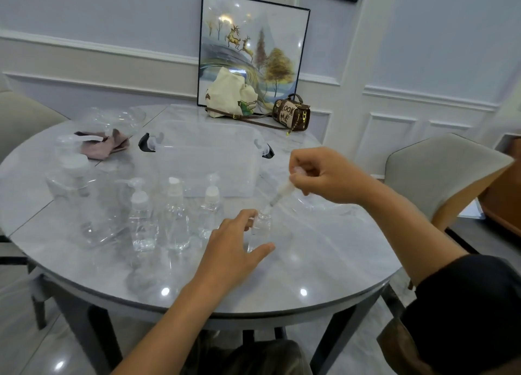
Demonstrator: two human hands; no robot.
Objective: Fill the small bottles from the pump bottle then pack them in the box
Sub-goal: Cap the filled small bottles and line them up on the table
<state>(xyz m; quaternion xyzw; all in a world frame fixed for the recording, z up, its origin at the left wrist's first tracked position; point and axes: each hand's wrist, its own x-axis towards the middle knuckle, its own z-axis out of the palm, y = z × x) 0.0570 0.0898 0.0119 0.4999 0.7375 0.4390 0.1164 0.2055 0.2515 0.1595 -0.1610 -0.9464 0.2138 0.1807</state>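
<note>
- Small bottle [260, 229]: clear plastic, standing upright on the table [296, 276] towards its near edge, with the neck open. The liquid level inside cannot be read.
- Handling (a judgement): light, thin-walled and narrow at the base, so easily tipped. The smooth surface is likely to be slippery when wet. A hard squeeze may flex the walls and push liquid out of the open neck. It is best held low on the body, thumb against fingers, with light pressure.
- Left hand [234, 245]: loosely curved round the small bottle, with the forefinger on the far side near the shoulder and the thumb on the near side by the base. It appears to steady the bottle, not lift it.
- Syringe [282, 191]: slanted down and to the left, with its tip at the bottle's mouth.
- Right hand [324, 177]: fingers bunched in a pinch on the syringe's upper end, at the plunger.
- Three capped bottles [174, 214]: standing in a row just left of the left hand, apart from one another, each holding clear liquid.
- Pump bottle [81, 202]: larger, left of the row, with a white pump head on top.
- Box [208, 160]: clear, with black latches at both ends, behind the bottles. No bottle is visible inside.
- Far side of the table: a pink cloth [104, 146], a tote bag [231, 92], a handbag [291, 114], and a framed picture [253, 50] leaning on the wall.
</note>
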